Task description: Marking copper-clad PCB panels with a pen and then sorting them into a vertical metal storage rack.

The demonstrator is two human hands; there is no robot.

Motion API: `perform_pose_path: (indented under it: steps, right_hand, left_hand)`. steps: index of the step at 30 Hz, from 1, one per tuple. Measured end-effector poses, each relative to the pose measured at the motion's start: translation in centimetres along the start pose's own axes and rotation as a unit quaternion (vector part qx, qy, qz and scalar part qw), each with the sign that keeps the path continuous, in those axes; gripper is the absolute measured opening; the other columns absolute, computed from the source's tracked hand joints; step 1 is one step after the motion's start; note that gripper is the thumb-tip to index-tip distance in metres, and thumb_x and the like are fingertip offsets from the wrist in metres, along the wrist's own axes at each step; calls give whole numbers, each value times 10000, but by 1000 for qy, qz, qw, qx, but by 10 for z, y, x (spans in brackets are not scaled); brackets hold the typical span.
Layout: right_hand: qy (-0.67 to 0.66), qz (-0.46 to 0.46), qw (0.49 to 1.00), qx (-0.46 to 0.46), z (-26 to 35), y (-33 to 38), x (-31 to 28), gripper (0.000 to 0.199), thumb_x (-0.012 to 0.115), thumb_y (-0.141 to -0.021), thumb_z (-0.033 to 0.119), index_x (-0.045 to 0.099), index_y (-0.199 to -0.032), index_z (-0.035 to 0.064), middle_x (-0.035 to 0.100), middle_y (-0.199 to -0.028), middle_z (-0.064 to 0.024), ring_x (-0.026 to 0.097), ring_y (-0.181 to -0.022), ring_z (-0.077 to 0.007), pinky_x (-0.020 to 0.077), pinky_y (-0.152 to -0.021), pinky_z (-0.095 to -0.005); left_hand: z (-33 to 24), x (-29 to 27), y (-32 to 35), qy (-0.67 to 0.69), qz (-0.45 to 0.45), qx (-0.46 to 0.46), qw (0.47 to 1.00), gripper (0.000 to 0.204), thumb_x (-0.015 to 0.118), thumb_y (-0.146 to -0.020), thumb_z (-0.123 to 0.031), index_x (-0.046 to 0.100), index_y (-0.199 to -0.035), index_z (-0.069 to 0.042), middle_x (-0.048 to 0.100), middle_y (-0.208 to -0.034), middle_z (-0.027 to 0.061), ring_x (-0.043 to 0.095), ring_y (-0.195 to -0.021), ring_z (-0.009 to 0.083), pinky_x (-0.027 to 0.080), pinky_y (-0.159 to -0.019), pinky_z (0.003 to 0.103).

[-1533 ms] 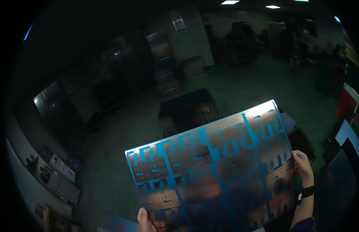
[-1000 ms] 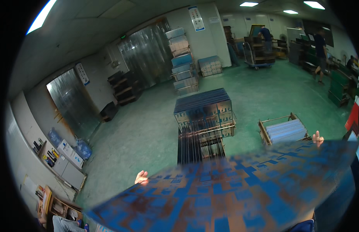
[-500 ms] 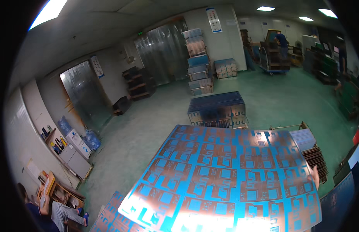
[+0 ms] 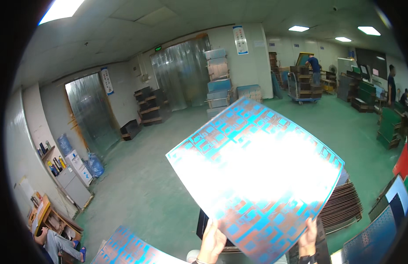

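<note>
A large circuit board panel [image 4: 256, 167], patterned in blue and copper, is held up in front of me with one corner toward the far wall. Strong glare whitens its middle. My left hand [image 4: 213, 242] grips the lower left edge, thumb lying on the panel's face. On the lower right edge, my right hand [image 4: 308, 237] is closed in the same way; the other fingers of both hands are mostly behind the panel. A second patterned panel [image 4: 129, 248] lies at the lower left, partly cut off by the picture's edge.
A rack of thin boards [image 4: 344, 207] stands right of the held panel, and more boards [image 4: 375, 233] lean farther right. Stacked panels [image 4: 218, 83] rise by the far wall. A seated person [image 4: 59, 246] is at the left; another stands beside a loaded cart [image 4: 305, 86].
The panel has turned so one corner points away from me, and the glare now covers its middle. My left hand has come into view. The far stack nearest me is now hidden behind the panel.
</note>
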State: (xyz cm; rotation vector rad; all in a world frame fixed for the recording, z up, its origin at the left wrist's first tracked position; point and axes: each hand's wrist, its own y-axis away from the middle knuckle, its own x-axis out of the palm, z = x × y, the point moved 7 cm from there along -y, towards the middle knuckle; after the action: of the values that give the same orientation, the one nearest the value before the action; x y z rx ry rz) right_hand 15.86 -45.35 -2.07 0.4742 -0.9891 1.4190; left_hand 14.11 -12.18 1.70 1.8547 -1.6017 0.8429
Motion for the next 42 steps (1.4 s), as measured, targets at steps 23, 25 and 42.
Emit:
perform_pose_path:
  steps: [23,25,42]
  right_hand:
    - [401,-197,886,125,131,59,-103,389,475,-951,348,619,-875,-6,605,-699,-26,541,-575,-83,432,-532,-217]
    - [429,-98,891,109,124,53,-85,349,519,-934,323,613,-824,5,598,-692,-15,523,-575,-69,422,-530,-212]
    - [451,-172,874,-48,126,47,-48,320,514,-934,212,532,-669,33,513,-634,30,438,-558,-34,347,-495,-192]
  left_hand:
    - [-44,-67,41,-167,-136,-5,977,208,509,-926,-289,489,-942,-82,551,-682,88,516,-485,196,416,-409,315]
    - [-41,-70,42,-169,-136,-15,976,195,506,-929,-279,481,-932,-86,540,-684,80,514,-499,191,421,-423,307]
    - [-72,-29,52,-333,-90,6,939,295,372,-986,-260,555,-888,-50,572,-781,45,531,-677,132,458,-576,266]
